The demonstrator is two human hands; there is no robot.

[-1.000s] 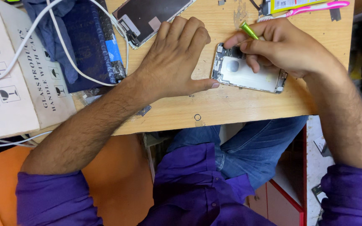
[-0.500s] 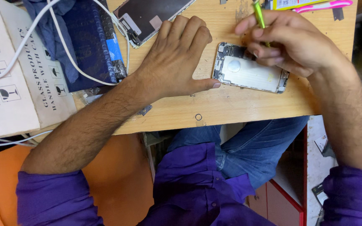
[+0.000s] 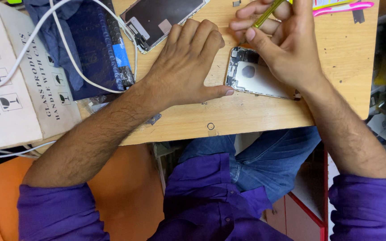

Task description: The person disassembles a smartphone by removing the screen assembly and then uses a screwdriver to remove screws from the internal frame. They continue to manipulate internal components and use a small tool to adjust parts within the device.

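Fingers of the right hand have lifted the slim green tool off the opened phone shell; a second ago its tip was down inside, so that bit of prying looks finished. Left hand lies flat and open, thumb touching the shell's near edge. Shell rests on the table, long axis left-to-right, camera end leftward.

The tool is yellow-green. The phone shell is silver-white inside with a dark grey oval patch and dark parts at its top edge. The screen is dark brownish-grey with a white rim. The table is pale wood. The cloth is navy with a blue strip; cables are white. The box is off-white with black symbols. The sleeves are purple, the jeans blue, and a pink strip lies at top right
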